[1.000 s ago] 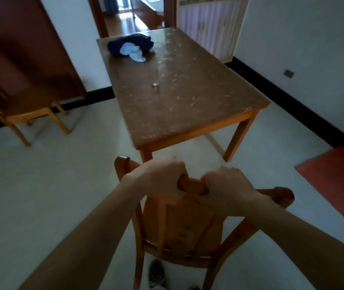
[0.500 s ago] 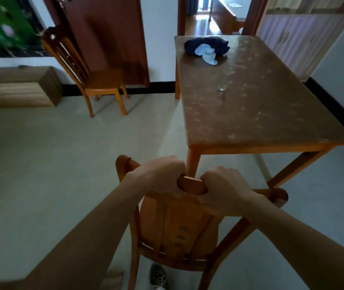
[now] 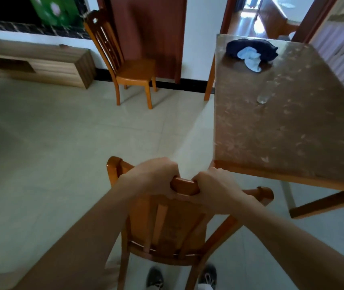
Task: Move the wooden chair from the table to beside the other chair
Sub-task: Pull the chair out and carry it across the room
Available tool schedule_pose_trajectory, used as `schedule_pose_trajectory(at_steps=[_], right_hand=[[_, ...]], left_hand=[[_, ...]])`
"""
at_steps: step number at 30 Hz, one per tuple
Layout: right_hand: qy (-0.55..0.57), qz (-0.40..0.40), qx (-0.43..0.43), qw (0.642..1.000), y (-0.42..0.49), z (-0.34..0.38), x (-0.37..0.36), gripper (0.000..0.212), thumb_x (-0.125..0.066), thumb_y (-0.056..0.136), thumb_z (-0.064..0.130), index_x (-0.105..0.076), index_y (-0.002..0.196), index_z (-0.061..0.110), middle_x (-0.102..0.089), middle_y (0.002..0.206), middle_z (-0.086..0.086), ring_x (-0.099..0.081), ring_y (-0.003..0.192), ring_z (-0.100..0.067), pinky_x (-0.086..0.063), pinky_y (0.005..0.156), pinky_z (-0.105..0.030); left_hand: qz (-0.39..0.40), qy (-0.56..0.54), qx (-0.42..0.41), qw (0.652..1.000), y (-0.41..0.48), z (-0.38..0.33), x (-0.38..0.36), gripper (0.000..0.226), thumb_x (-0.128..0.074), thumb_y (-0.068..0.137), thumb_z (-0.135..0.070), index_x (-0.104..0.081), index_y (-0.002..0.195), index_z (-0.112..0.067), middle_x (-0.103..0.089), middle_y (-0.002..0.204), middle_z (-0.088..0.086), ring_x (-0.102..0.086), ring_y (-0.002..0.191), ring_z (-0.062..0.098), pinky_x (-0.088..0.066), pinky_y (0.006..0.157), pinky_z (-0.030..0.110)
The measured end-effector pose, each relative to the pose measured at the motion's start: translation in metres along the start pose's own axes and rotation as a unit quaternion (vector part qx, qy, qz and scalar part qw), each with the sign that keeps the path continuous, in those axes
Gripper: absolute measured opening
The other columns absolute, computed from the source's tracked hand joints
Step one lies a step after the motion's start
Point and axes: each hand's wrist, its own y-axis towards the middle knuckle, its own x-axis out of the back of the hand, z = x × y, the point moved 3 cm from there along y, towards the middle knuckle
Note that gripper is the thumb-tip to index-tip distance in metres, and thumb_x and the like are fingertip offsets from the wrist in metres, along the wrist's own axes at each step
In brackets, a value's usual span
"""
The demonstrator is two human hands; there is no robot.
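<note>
I hold an orange wooden chair (image 3: 167, 229) by the top rail of its backrest, low in the view. My left hand (image 3: 152, 176) and my right hand (image 3: 217, 189) are both closed around that rail, side by side. The chair is off the near left corner of the brown table (image 3: 288, 130). The other wooden chair (image 3: 125, 63) stands on the floor by the far wall, in front of a dark red door. My shoes show under the held chair's seat.
On the table lie a dark blue and light blue bundle of cloth (image 3: 250, 53) and a clear glass (image 3: 263, 95). A low wooden cabinet (image 3: 41, 61) stands along the left wall. Pale tiled floor stretches between me and the far chair. A doorway opens behind the table.
The view has swung left: the table slid to the right, and the far chair and the cabinet came fully into view. Both hands have kept their hold on the chair's top rail.
</note>
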Motion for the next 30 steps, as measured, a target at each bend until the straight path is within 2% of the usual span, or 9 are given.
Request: schedule_pose_trajectory(at_steps=[3, 7, 9, 12, 15, 21, 25, 27, 30], right_hand=[[0.001, 0.005, 0.029, 1.0, 0.024, -0.008, 0.006, 0.031, -0.069, 0.091, 0.054, -0.073, 0.08, 0.025, -0.065, 0.064, 0.007, -0.061, 0.051, -0.011, -0.053, 0.05, -0.025], [0.005, 0.004, 0.071, 0.997, 0.055, -0.021, 0.019, 0.03, -0.069, 0.086, 0.049, -0.067, 0.071, 0.024, -0.061, 0.059, 0.005, -0.063, 0.052, -0.016, -0.06, 0.055, -0.034], [0.007, 0.004, 0.092, 0.996, 0.072, -0.023, 0.024, 0.026, -0.07, 0.083, 0.044, -0.065, 0.068, 0.023, -0.058, 0.056, 0.006, -0.06, 0.049, -0.015, -0.053, 0.05, -0.029], [0.006, 0.002, 0.122, 0.993, 0.098, -0.02, 0.03, 0.024, -0.069, 0.079, 0.04, -0.064, 0.064, 0.022, -0.053, 0.052, 0.007, -0.053, 0.045, -0.012, -0.041, 0.043, -0.024], [0.0, 0.002, 0.14, 0.99, 0.13, -0.012, 0.035, 0.026, -0.068, 0.079, 0.04, -0.059, 0.061, 0.023, -0.051, 0.052, 0.006, -0.052, 0.046, -0.012, -0.036, 0.044, -0.024], [-0.018, -0.007, 0.14, 0.99, 0.199, -0.001, 0.044, 0.032, -0.071, 0.083, 0.045, -0.061, 0.066, 0.02, -0.057, 0.059, 0.003, -0.059, 0.055, -0.017, -0.055, 0.055, -0.032], [-0.025, -0.01, 0.128, 0.991, 0.246, 0.012, 0.055, 0.04, -0.073, 0.082, 0.044, -0.047, 0.059, 0.024, -0.052, 0.057, 0.005, -0.053, 0.052, -0.015, -0.051, 0.054, -0.031], [-0.009, -0.005, 0.112, 0.994, 0.266, 0.017, 0.061, 0.038, -0.073, 0.083, 0.041, -0.047, 0.059, 0.024, -0.053, 0.058, 0.005, -0.052, 0.052, -0.014, -0.046, 0.053, -0.028], [0.029, 0.001, 0.085, 0.996, 0.295, 0.018, 0.071, 0.035, -0.073, 0.083, 0.033, -0.05, 0.058, 0.024, -0.054, 0.06, 0.003, -0.052, 0.053, -0.014, -0.039, 0.051, -0.025]], left_hand=[[0.0, 0.005, 0.045, 0.999, 0.009, 0.008, 0.009, 0.018, -0.082, 0.082, -0.035, -0.07, 0.07, -0.027, -0.06, 0.057, -0.014, -0.06, 0.05, 0.003, -0.043, 0.05, 0.016], [0.001, -0.008, 0.109, 0.994, 0.019, 0.014, 0.028, 0.02, -0.08, 0.082, -0.034, -0.072, 0.067, -0.023, -0.066, 0.06, -0.009, -0.066, 0.056, 0.009, -0.053, 0.056, 0.024], [-0.004, -0.012, 0.135, 0.991, 0.022, 0.02, 0.036, 0.026, -0.08, 0.083, -0.028, -0.066, 0.061, -0.027, -0.061, 0.058, -0.014, -0.063, 0.056, 0.006, -0.048, 0.057, 0.02], [-0.007, -0.013, 0.166, 0.986, 0.025, 0.035, 0.046, 0.011, -0.083, 0.083, -0.029, -0.076, 0.076, -0.027, -0.062, 0.062, -0.017, -0.065, 0.06, 0.004, -0.047, 0.059, 0.017], [-0.015, -0.021, 0.186, 0.982, 0.029, 0.061, 0.057, 0.012, -0.084, 0.082, -0.032, -0.075, 0.075, -0.027, -0.067, 0.065, -0.015, -0.066, 0.06, 0.004, -0.048, 0.059, 0.017], [-0.015, -0.028, 0.18, 0.983, 0.052, 0.129, 0.08, 0.016, -0.085, 0.082, -0.035, -0.081, 0.092, -0.023, -0.062, 0.065, -0.021, -0.065, 0.063, 0.002, -0.043, 0.057, 0.013], [-0.006, -0.027, 0.158, 0.987, 0.067, 0.179, 0.103, 0.016, -0.085, 0.081, -0.041, -0.08, 0.087, -0.027, -0.066, 0.065, -0.02, -0.065, 0.061, 0.0, -0.04, 0.056, 0.012], [-0.002, -0.024, 0.147, 0.989, 0.074, 0.199, 0.118, 0.015, -0.085, 0.08, -0.042, -0.075, 0.077, -0.031, -0.066, 0.064, -0.019, -0.064, 0.06, 0.0, -0.041, 0.056, 0.012], [-0.013, -0.01, 0.132, 0.991, 0.089, 0.226, 0.136, 0.031, -0.087, 0.078, -0.04, -0.063, 0.06, -0.035, -0.063, 0.057, -0.019, -0.061, 0.054, -0.002, -0.039, 0.052, 0.012]])
